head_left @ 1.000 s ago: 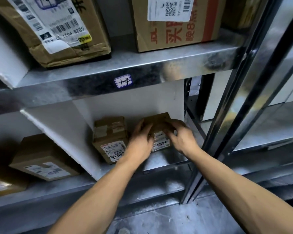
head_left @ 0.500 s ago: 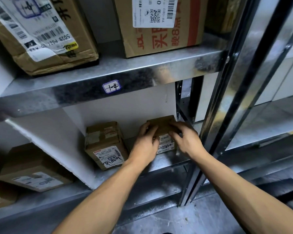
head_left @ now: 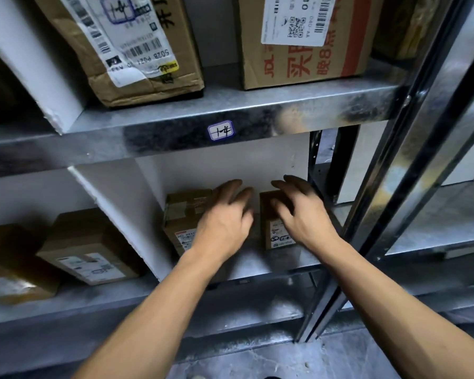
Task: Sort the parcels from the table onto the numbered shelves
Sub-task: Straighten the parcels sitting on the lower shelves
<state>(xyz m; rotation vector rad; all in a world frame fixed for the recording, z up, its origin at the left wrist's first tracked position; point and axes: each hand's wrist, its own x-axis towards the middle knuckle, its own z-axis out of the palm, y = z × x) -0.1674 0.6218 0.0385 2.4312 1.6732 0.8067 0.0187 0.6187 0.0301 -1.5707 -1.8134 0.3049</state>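
Releasing noted: your left hand [head_left: 225,220] and right hand [head_left: 303,214] have both come off the small parcel [head_left: 278,237], fingers spread, gripping nothing. The parcel stands on the lower shelf [head_left: 271,265], centre-right of frame, near a neighbouring box [head_left: 184,214]. Judgement: this placement is done, so fetch the next parcel.

Bare forearms [head_left: 162,310], left hand [head_left: 225,225], right hand [head_left: 304,218]

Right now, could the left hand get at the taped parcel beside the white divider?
Probably yes: the left hand is open and overlaps the taped parcel on its right side in view, with nothing visibly between them.
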